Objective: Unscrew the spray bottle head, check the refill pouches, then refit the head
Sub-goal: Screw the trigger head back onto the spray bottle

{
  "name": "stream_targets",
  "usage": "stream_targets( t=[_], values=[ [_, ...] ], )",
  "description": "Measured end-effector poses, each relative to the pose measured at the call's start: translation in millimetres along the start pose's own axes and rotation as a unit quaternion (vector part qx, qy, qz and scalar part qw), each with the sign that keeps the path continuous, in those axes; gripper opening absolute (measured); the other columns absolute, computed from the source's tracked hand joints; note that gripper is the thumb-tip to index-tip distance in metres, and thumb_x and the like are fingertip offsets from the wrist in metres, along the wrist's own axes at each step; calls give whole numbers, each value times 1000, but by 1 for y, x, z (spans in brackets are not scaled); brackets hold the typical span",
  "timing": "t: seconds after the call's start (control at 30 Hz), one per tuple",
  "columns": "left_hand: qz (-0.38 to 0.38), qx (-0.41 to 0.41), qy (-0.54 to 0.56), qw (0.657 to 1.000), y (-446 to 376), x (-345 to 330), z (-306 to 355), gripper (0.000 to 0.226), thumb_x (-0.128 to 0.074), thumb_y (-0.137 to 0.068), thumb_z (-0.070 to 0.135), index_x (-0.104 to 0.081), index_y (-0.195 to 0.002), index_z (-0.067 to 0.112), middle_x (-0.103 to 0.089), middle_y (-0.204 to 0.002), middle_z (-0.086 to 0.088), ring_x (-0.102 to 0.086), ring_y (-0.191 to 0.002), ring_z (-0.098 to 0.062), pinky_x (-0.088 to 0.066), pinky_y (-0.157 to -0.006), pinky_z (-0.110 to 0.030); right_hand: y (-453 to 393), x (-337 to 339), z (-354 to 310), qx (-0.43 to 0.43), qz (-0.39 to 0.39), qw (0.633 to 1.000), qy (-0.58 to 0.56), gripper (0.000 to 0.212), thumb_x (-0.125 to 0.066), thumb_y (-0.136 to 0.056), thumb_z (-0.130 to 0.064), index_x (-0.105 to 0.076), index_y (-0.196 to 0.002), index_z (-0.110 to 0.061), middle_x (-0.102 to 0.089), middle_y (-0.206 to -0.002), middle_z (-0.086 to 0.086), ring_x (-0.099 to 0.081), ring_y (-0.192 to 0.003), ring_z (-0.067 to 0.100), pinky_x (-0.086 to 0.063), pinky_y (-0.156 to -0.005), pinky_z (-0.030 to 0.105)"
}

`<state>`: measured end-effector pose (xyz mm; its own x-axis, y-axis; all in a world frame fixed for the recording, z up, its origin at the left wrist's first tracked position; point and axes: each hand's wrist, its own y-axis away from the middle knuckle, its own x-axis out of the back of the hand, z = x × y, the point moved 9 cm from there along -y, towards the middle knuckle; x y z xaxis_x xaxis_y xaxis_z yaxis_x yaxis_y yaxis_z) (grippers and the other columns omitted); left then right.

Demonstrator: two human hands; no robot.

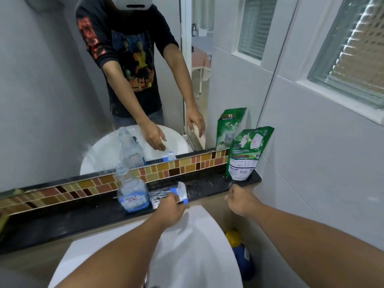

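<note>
A clear spray bottle [133,192] with blue liquid stands headless on the black ledge [62,223]. Just to its right lies the white and blue spray head [181,193], with my left hand [170,210] touching it from below; whether the fingers grip it is unclear. A green refill pouch [247,156] stands upright at the ledge's right end against the wall. My right hand [241,201] hovers left of and below the pouch, fingers loosely curled, holding nothing. A flat label or pouch [155,199] lies under the spray head.
A white basin [197,256] sits below the ledge under my forearms. A mirror above the mosaic tile strip [176,167] reflects the person, bottle and pouch. Yellow and blue items [239,248] lie on the floor right of the basin. A window [353,48] is on the right wall.
</note>
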<state>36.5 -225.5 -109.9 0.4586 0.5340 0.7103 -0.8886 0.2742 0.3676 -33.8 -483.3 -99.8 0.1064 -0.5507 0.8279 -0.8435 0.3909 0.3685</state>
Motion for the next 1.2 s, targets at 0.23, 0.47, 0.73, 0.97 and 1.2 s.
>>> stream_targets(
  t=[0.23, 0.47, 0.73, 0.97, 1.2],
  values=[
    [28, 39, 8, 999, 25, 43, -67, 25, -64, -98, 23, -58, -117, 8, -69, -112, -15, -64, -100, -29, -52, -87, -35, 13, -33, -69, 30, -4, 999, 19, 28, -58, -101, -34, -54, -127, -23, -65, -122, 3, -62, -102, 22, -52, -77, 34],
    [61, 61, 9, 996, 47, 92, -114, 21, -64, -98, 27, -55, -113, 17, -66, -113, -8, -64, -96, -22, -48, -75, -29, 22, -56, -131, 76, -15, 995, 70, 30, -57, -97, -41, -58, -123, -26, -67, -107, 0, -65, -92, 19, -60, -83, 42],
    [88, 72, -28, 993, 61, 135, -144, 28, -60, -99, 30, -54, -121, 13, -65, -118, -8, -63, -98, -21, -50, -77, -32, 31, -81, -181, 146, -35, 982, 115, 44, -52, -101, -42, -52, -141, -26, -44, -158, 3, -64, -99, 19, -59, -85, 39],
    [92, 61, -9, 994, 50, 149, -149, 50, -73, -92, 38, -53, -132, 16, -64, -130, -5, -60, -105, -17, -55, -89, -36, 23, -84, -191, 156, -24, 979, 126, 39, -56, -102, -40, -57, -139, -27, -50, -153, 2, -61, -95, 17, -55, -76, 32],
    [158, -15, 137, 978, 33, 167, -111, 76, -87, -78, 46, -50, -140, 24, -58, -146, 2, -59, -120, -15, -53, -82, -28, -3, -68, -179, 127, 24, 985, 112, 37, -54, -102, -35, -59, -138, -34, -53, -130, 3, -55, -109, 24, -56, -88, 44]
  ],
)
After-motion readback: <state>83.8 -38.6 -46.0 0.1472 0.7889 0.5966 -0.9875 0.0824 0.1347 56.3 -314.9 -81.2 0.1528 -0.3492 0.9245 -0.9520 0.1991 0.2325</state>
